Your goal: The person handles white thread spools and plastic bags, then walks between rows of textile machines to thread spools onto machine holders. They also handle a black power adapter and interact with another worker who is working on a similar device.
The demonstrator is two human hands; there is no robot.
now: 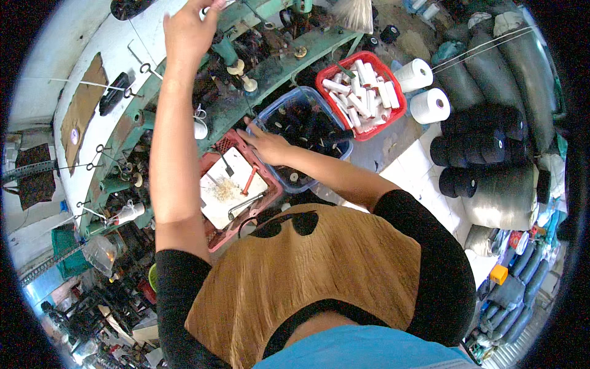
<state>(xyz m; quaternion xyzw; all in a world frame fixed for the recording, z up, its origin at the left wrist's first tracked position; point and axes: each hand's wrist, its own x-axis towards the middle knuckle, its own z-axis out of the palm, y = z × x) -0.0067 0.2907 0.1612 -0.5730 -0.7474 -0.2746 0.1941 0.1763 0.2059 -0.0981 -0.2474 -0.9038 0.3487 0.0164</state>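
My left hand [187, 34] reaches far forward over the green machine frame [276, 69]. Its thumb and fingers close together at the picture's upper edge, by a small pale piece I cannot make out. Lower down, my right hand [268, 146] lies with fingers stretched out where the rims of a pink basket [275, 174] and a blue basket [347, 152] meet. Inside the pink basket is a white board [215, 203] with an orange-red tool [250, 179], a metal rod tool [247, 205] and a small heap of pale scraps [227, 189]. Dark spools [301, 126] fill the blue basket.
A red basket [402, 101] of white thread spools stands beyond the blue one. Large white cones [429, 106] and black cones [458, 182] stand to the right, before grey sacks [516, 67]. Wire hooks [145, 67] and a small white spool [200, 128] sit along the machine.
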